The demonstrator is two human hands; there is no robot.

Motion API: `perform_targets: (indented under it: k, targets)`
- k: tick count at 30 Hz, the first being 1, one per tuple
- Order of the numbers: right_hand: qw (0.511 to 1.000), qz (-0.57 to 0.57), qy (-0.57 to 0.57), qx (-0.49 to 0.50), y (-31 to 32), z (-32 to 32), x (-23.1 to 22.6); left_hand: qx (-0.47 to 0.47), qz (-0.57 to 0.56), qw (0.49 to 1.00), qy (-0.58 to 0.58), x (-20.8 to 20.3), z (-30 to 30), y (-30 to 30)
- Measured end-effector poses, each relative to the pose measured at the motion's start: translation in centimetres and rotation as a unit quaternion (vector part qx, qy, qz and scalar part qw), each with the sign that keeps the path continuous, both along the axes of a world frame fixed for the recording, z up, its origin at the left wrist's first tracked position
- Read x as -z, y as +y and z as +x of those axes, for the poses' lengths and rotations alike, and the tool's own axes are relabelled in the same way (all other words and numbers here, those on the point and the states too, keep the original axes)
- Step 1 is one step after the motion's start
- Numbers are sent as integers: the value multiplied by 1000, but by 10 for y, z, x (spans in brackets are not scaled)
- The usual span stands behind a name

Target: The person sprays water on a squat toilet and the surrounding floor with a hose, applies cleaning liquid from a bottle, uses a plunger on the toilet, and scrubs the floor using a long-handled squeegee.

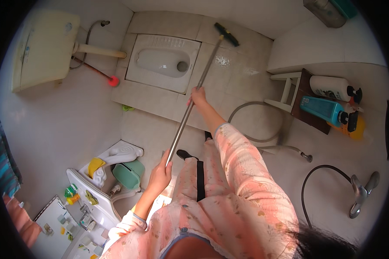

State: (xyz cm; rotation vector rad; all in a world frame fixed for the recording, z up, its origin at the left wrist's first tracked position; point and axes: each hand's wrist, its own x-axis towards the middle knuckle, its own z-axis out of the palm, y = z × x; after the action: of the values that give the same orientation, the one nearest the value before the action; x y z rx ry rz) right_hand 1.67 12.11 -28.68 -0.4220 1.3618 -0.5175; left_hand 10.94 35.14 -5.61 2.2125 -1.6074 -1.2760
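Observation:
Both of my hands are closed around the metal pole of a long-handled floor brush [188,113]. My left hand [161,175] grips it low, near my body, and my right hand [197,96] holds it about midway. At the far end, the dark green brush head [226,34] rests on the raised tiled floor, to the right of a white squat toilet [163,60]. Wet patches [222,60] shine on the tiles close to the head.
A wall cistern [46,51] and a red-ended plunger [113,81] are at left. A green bin [129,174] stands beside the washbasin [95,196]. Right of me, a stool [301,100] carries a blue bottle [320,108] and others; a grey hose [234,117] loops on the floor.

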Motion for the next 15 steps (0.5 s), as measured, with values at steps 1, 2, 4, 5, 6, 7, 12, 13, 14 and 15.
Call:
perform_targets:
  k: [1, 2, 4, 5, 6, 7, 12, 13, 14, 15]
  targets:
    - [998, 12, -29, -53, 11, 30, -9, -45, 8, 999, -2, -9, 2, 24]
    - [992, 25, -52, -108, 25, 46, -16, -90, 18, 996, 1, -13, 4, 40]
    - [994, 24, -55, -93, 36, 41, -24, -114, 82, 990, 6, -34, -9, 36]
    - [995, 21, -56, -78, 40, 34, -27, -138, 142, 980, 14, -41, -17, 34]
    - [998, 9, -28, -59, 42, 11, -22, -136, 140, 981, 20, -34, -20, 35]
    - [999, -6, -7, -44, 36, -15, -15, -92, 104, 989, 41, -24, -22, 33]
    - [996, 7, 58, 66, 2, -89, 14, 20, 32, 998, 41, 13, -25, -18]
    - [997, 3, 60, 46, -3, -74, 12, 13, 32, 999, 10, 13, -25, -15]
    - [998, 3, 59, 29, -1, -54, 10, 14, 33, 999, 10, 11, -21, -4]
    - [998, -1, 59, -13, 15, -29, 6, -46, 94, 994, 36, 6, -16, 14]
